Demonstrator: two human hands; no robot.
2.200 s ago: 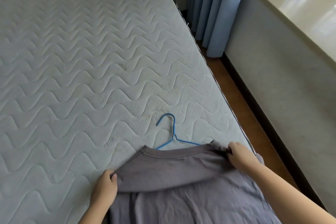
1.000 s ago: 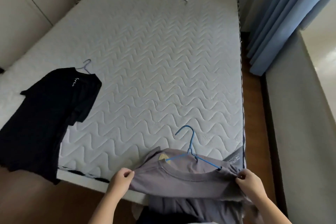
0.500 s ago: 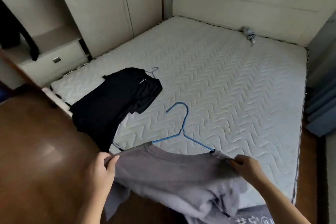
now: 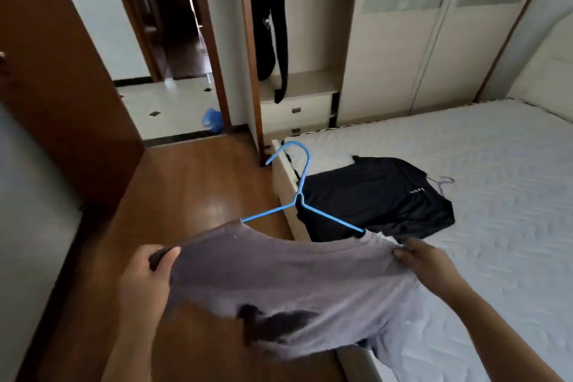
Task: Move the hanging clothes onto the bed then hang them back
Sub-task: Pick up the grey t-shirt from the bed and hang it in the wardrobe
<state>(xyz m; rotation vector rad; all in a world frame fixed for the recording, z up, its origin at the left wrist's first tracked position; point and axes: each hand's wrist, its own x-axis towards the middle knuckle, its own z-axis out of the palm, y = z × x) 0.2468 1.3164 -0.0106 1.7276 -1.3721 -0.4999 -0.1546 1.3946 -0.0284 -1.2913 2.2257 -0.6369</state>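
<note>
A grey T-shirt on a blue wire hanger is held up in the air over the bed's corner. My left hand grips its left shoulder and my right hand grips its right shoulder. The hanger's hook sticks up out of the collar. A black T-shirt on a thin grey hanger lies flat on the white quilted mattress, partly over the edge. Dark clothes hang in the open wardrobe bay beyond.
Drawers sit below the hanging bay, with closed wardrobe doors to the right. A brown door stands open at left. A doorway leads to a tiled room with a blue bag. Wooden floor lies ahead.
The grey shirt has been lifted off the mattress and carried left. My view has swung from the bed toward the wardrobe and doorway. Both hands keep their hold.
</note>
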